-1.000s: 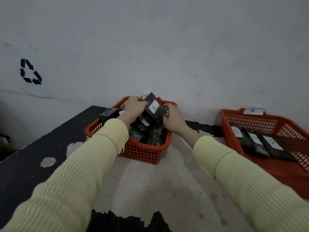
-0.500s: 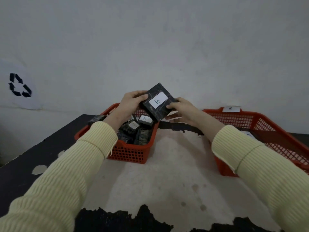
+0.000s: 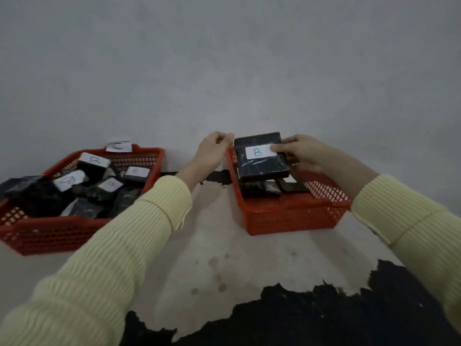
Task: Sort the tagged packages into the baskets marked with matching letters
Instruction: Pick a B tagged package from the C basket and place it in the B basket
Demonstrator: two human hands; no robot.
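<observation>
Black plastic-wrapped package (image 3: pixel 262 157), flat and rectangular with a white tag reading "B", is held above the right-hand red plastic mesh basket (image 3: pixel 289 216) by the right hand (image 3: pixel 303 152). The package's right edge is pinched, the thumb lying over the end of the tag and the other fingers hidden underneath. The left hand (image 3: pixel 214 148) is seen just beside the package's upper left corner, its fingers curled loosely; whether it touches the wrapping cannot be told. Other dark packages are seen lying in that basket beneath the held one.

Compared with half a second ago, the package has been carried rightward from above the left-hand red plastic mesh basket (image 3: pixel 50 233), and it is now level rather than tilted on a corner. The left hand's grip on it appears to have been released. The left basket, marked with a white "C" label (image 3: pixel 118 146) at its far rim, is filled with a pile of dark tagged packages (image 3: pixel 92 186).
</observation>
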